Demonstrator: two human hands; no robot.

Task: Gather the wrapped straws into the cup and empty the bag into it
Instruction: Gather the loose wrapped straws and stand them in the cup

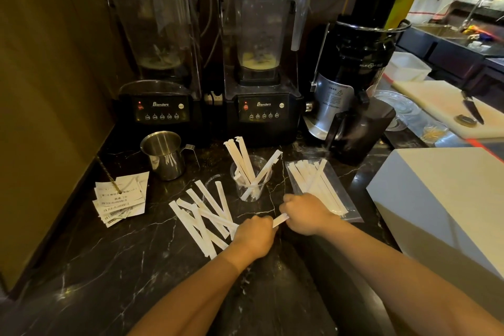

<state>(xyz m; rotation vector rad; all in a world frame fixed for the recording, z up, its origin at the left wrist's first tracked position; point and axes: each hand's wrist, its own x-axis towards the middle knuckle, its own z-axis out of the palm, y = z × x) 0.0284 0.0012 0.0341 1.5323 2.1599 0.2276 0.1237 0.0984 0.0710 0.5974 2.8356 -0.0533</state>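
Note:
A clear plastic cup (250, 194) stands on the dark marble counter with several white wrapped straws (243, 157) leaning in it. More wrapped straws (203, 215) lie scattered to its left. A clear bag (334, 199) holding several straws lies flat to the right of the cup. My left hand (255, 236) rests closed over the right end of the scattered pile. My right hand (305, 213) sits just in front of the bag, and one wrapped straw (281, 219) runs between the two hands, gripped by both.
Two black blenders (261, 106) and a juicer (351, 84) line the back wall. A steel pitcher (163, 155) and a stack of receipts (122, 198) sit at the left. A white box (447, 199) stands at the right, with a cutting board and knife (473, 109) behind it.

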